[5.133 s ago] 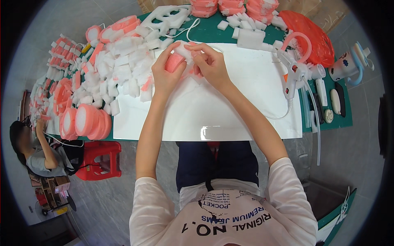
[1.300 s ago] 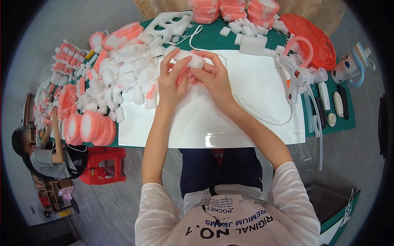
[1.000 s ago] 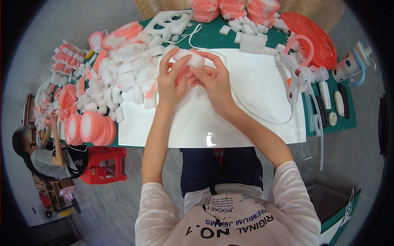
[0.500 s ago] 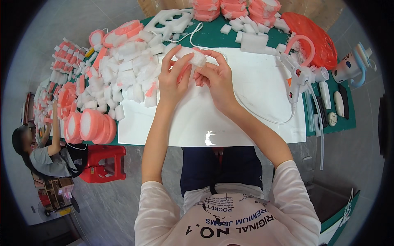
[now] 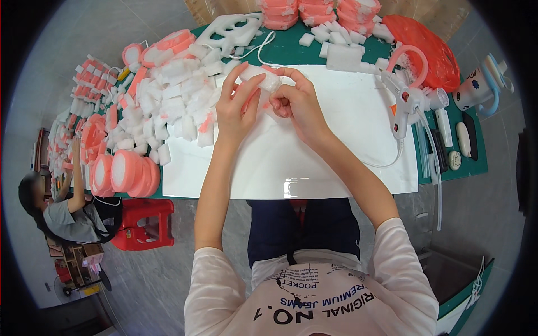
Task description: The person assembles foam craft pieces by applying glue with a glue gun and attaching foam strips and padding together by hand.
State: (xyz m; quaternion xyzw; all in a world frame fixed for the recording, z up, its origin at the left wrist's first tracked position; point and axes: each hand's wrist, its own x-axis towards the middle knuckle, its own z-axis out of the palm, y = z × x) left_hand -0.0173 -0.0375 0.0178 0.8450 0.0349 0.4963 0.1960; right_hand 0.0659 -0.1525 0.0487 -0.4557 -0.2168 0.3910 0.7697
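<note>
Over the white board (image 5: 269, 168), my left hand (image 5: 236, 109) grips a small white foam block (image 5: 270, 83) between thumb and fingers, held up off the surface. Bits of pink foam show below and beside the block. My right hand (image 5: 301, 105) is at the block's right side: its index finger reaches over the far edge, while the thumb and other fingers are curled close against the near side. My fingers hide part of the block.
White foam pieces (image 5: 174, 95) are heaped at left, with pink foam rings (image 5: 134, 172) nearby. A white glue gun (image 5: 400, 115) with its cord, a red plastic bag (image 5: 428, 50) and a cup (image 5: 473, 89) stand right. Another person (image 5: 70, 215) sits at far left.
My right thumb and fingers have curled in and shifted slightly right along the block. My left hand keeps its grip almost in place.
</note>
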